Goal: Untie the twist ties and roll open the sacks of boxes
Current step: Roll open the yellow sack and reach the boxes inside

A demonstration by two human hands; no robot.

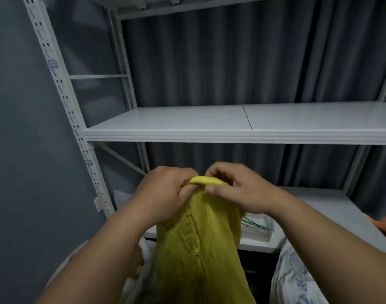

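A yellow sack (198,249) hangs stretched upward in front of me, with faint printing on its side. My left hand (165,194) and my right hand (240,187) both grip its top edge, fingers curled round a rolled yellow rim (206,180) between them. No twist tie shows on the sack's mouth. A shallow white tray (265,234) on the lower shelf holds several thin coloured ties (254,224), green and red. What the sack contains is hidden.
A white metal shelving unit stands ahead, its middle shelf (231,128) bare. Grey curtains hang behind it. A white sack (143,255) lies low at the left and a patterned blue-white sack (297,275) at the right. An orange thing (385,224) shows at the right edge.
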